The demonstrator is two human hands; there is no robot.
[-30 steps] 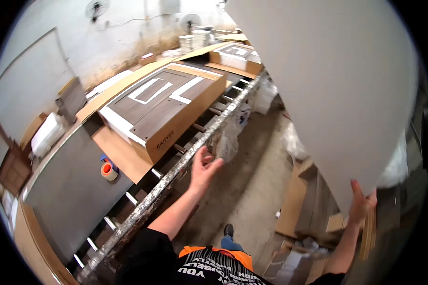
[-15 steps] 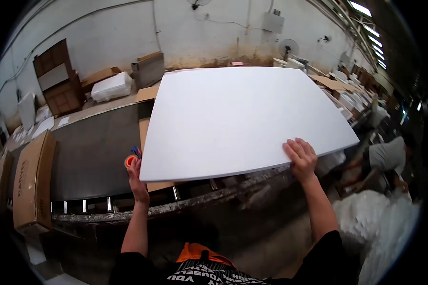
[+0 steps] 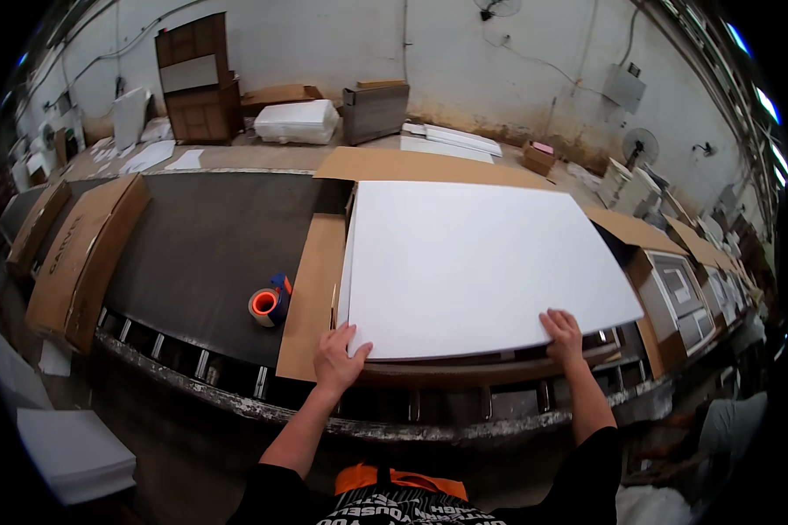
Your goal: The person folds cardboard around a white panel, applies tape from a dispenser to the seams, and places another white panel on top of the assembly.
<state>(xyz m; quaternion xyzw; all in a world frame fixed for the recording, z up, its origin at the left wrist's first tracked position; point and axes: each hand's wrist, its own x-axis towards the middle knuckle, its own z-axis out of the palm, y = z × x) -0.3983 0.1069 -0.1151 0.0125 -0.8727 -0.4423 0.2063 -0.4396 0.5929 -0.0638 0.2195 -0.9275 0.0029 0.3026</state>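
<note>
A large white foam sheet (image 3: 481,271) lies over an open cardboard box (image 3: 311,306), its near edge slightly raised above the box's front wall. My left hand (image 3: 337,357) grips the sheet's near left corner, thumb and fingers around the edge. My right hand (image 3: 563,335) holds the near edge further right, fingertips on top and the thumb hidden. Another white layer shows along the sheet's left side. What lies in the box is mostly covered. Left of the box, a tape dispenser (image 3: 267,304) with an orange core stands on the dark belt.
The dark conveyor belt (image 3: 210,254) has rollers along its front. Closed brown cartons (image 3: 87,254) stand at the left, and more open boxes (image 3: 674,302) line up at the right. A stack of white sheets (image 3: 74,451) sits low at the left. A person (image 3: 731,429) is at the lower right.
The foam sheet has come down from in front of me onto the open box, both hands still on it. The tape dispenser is now clear of my left hand. The view has turned left.
</note>
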